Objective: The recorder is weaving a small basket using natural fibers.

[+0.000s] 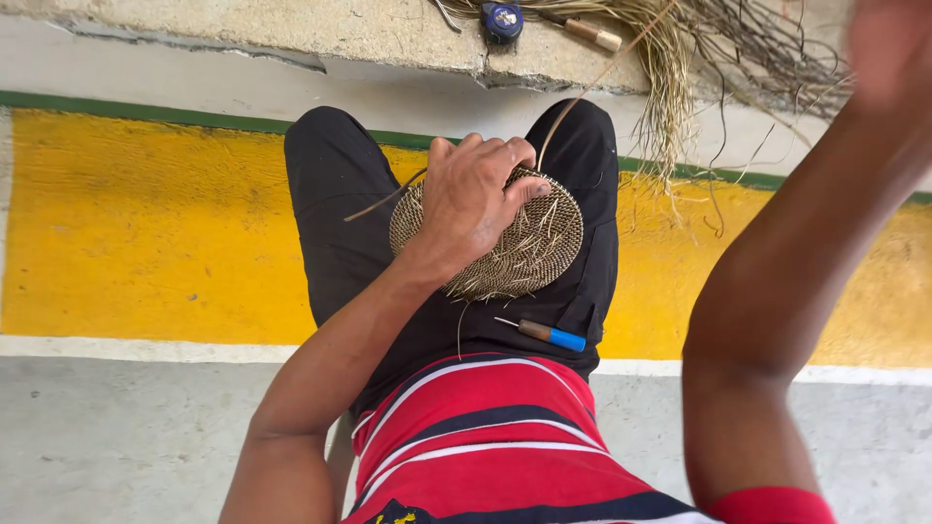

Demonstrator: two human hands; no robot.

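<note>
**Woven disc on our lap, with tools and fibre**

Item one: a round woven disc (505, 243), tan, coiled tight, with loose straw ends bristling from its face. It lies on our lap, on black shorts (340, 213). Our left hand (471, 199) presses flat on it from above, fingers (505, 155) curled over the far rim and clamped there, wrist bent, forearm running down to the left. A long thin strand (602, 73) rises from the disc toward our right hand (888, 49), raised high and blurred at the frame's corner; we cannot tell how its fingers stand.

Item two: a small awl (549, 335) with wood and blue handle, resting on the shorts just below the disc.

Item three: a bundle of dry fibre (680, 68) on the concrete ledge (291, 29), beside a blue round tool (503, 19).
</note>
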